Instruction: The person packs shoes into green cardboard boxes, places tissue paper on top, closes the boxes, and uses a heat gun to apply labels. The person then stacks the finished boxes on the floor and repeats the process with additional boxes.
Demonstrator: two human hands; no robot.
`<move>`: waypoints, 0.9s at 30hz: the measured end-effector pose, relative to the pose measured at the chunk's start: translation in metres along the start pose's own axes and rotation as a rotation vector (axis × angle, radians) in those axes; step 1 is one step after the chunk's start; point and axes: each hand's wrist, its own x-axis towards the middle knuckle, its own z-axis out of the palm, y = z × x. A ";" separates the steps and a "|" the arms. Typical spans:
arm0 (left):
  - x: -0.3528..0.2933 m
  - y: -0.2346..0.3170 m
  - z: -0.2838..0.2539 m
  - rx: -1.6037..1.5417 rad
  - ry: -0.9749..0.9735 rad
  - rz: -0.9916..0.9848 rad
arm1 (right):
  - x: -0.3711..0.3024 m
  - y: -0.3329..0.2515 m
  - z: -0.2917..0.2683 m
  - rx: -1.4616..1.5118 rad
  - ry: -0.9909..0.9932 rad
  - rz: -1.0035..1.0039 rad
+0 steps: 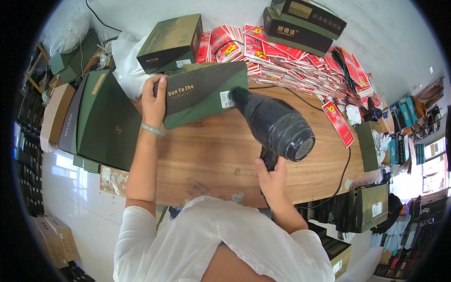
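A black hair dryer (277, 123) is in my right hand (273, 177), whose fingers wrap round its handle. Its nozzle points left, right by the white barcode label (226, 99) on a dark green and black shoe box (202, 91). My left hand (154, 97) grips that box at its left end, thumb on the side facing me and fingers over the top edge. The box is tilted above the wooden table (211, 160). A pale bangle (153, 129) circles my left wrist. Whether the dryer is running cannot be seen.
Behind stands another shoe box (171, 40), beside heaped red printed cards (282, 61). Two stacked boxes (303, 26) rest on the heap. Large green boxes (108, 122) flank the table's left. The dryer's black cord (345, 171) trails along the right edge. More boxes (369, 207) stand lower right.
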 end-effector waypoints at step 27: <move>-0.001 0.003 -0.001 -0.022 -0.014 -0.029 | -0.041 0.021 -0.013 0.278 0.047 0.490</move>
